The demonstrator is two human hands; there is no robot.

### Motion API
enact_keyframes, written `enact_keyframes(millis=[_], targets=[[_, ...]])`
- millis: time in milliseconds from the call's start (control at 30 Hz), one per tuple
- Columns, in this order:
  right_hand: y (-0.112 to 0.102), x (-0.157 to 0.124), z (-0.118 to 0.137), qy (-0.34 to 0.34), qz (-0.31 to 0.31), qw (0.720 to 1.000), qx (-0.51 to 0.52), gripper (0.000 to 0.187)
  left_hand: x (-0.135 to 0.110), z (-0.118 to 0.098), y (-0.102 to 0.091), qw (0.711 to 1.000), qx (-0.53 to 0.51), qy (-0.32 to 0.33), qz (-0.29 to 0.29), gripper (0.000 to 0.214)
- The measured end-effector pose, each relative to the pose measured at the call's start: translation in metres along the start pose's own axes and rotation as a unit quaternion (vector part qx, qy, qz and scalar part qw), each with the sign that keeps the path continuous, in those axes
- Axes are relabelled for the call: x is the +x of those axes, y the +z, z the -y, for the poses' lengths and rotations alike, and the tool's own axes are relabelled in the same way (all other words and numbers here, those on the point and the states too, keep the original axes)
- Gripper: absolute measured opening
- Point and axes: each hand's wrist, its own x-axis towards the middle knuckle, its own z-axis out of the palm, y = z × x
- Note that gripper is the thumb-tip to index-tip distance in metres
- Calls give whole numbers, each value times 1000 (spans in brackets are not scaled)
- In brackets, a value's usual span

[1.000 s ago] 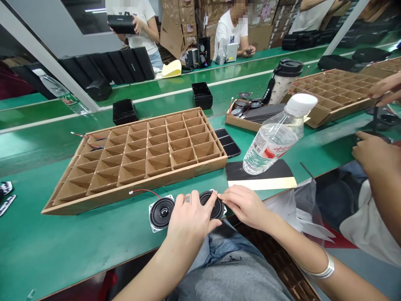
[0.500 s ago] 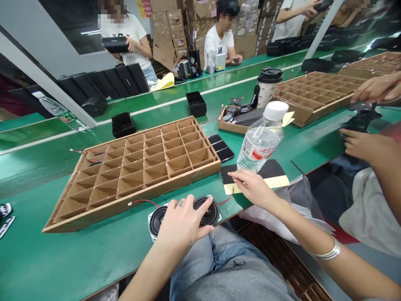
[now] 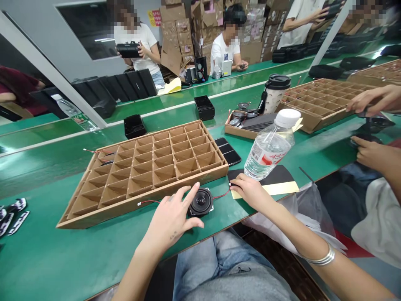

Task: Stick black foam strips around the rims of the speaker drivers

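Observation:
A small black round speaker [image 3: 201, 202] with a light metal frame lies face up on the green bench, close to the box's front edge. My left hand [image 3: 171, 219] is open with its fingers spread, the index fingertip at the speaker's upper left edge. Beneath this hand a second speaker is hidden; only its red wire [image 3: 149, 201] with a white plug pokes out to the left. From the visible speaker another red wire [image 3: 221, 195] runs right to my right hand [image 3: 250, 190], whose fingertips pinch it near its plug.
A divided cardboard box [image 3: 147, 171] lies behind my hands. A water bottle [image 3: 269, 144] stands on black, yellow-edged sheets [image 3: 278, 177] at right. Nearby are a phone [image 3: 228, 151], a tumbler [image 3: 275, 94] and a small parts tray [image 3: 241, 131]. A co-worker's hands [image 3: 374, 146] are at far right.
My left hand has shifted left, uncovering the right-hand speaker and covering the other one. My right fingertips have closed on the red wire's end. The view has swung slightly left.

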Motion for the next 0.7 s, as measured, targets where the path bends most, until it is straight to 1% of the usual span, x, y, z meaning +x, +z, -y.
enact_keyframes(millis=[33,100,167,200,233,300,367,533,700], targets=[[0,0,-1,-3,4,1000,-4,21,-7,3,4,1000,-17,-3,-21,83],[-2,-1,-1,-8,13,1000,-9,24,-23,11,13,996,-33,-13,-85,81],[-5,0,-1,-14,27,999,-9,23,-40,20,23,989,-26,-26,-143,79],[-7,2,0,-17,38,999,-7,22,-48,24,28,986,-21,-36,-160,77],[-10,3,0,-22,51,998,-3,20,-55,27,33,984,-21,-46,-169,74],[-14,7,0,-32,80,996,7,18,-66,31,42,983,-35,-66,-167,65],[-17,11,0,-35,99,994,12,18,-71,32,50,980,-63,-84,-167,57],[-13,14,1,-21,102,994,-15,16,-70,33,67,972,-126,-64,-188,54],[-7,12,2,-33,106,993,-43,21,-69,32,70,960,-168,-70,-213,53]])
